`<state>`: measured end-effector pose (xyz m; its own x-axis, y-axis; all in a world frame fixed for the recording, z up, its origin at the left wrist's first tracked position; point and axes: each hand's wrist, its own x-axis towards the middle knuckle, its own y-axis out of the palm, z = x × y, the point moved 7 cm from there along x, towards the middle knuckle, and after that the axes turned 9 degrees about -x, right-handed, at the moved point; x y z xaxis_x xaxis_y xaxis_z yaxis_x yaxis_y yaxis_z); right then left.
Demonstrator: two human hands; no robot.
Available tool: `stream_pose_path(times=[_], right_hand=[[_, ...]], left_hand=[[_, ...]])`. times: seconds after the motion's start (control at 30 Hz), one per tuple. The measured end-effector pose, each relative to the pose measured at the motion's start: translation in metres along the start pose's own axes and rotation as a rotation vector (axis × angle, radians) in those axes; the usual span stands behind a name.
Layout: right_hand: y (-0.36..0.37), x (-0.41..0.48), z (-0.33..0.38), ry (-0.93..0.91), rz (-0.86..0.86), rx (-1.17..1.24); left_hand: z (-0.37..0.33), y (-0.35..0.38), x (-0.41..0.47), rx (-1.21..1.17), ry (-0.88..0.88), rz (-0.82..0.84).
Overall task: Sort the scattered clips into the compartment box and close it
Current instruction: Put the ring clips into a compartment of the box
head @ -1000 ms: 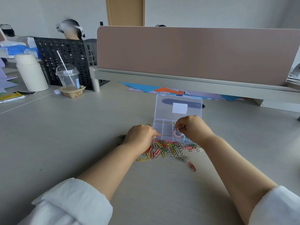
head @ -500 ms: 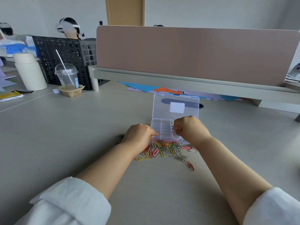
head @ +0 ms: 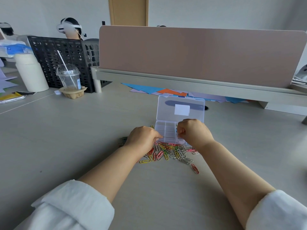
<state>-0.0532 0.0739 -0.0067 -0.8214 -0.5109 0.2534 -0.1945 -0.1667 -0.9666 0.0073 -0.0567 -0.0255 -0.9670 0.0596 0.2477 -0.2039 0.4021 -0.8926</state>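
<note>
A clear compartment box [head: 166, 128] lies open on the desk, its lid [head: 181, 108] tilted back. Loose coloured paper clips [head: 167, 151] are heaped in front of it, and one red clip [head: 195, 168] lies apart at the right. My left hand [head: 143, 138] sits on the pile's left side with its fingers curled, thumb and forefinger pinching the box's front left corner. My right hand [head: 194, 132] hovers over the box's right compartments, fingers curled, and no clip shows in them. A pink clip [head: 180, 141] lies in the near right compartment.
A pink desk divider [head: 199, 55] on a grey rail stands behind the box, with coloured paper sheets [head: 166, 92] under it. At the far left are a plastic cup with a straw [head: 69, 78], a white bottle [head: 30, 72] and a black crate [head: 54, 60].
My right hand held a pink clip above the box; the clip now lies in the near right compartment and the hand sits a little higher. My left hand has stayed put.
</note>
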Motion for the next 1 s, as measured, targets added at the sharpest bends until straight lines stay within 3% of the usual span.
stream_pose_path(times=[0.17,0.83,1.0], right_hand=[[-0.001,-0.003,0.0,-0.051,0.081,-0.024],[-0.004,-0.008,-0.004,-0.018,0.093,-0.074],[-0.014,-0.011,-0.008,-0.006,-0.026,0.056]], left_hand=[[-0.002,-0.001,-0.001,-0.016,0.008,-0.003],[0.0,0.0,0.001,0.037,0.004,-0.028],[-0.001,0.0,0.007,0.053,-0.008,-0.041]])
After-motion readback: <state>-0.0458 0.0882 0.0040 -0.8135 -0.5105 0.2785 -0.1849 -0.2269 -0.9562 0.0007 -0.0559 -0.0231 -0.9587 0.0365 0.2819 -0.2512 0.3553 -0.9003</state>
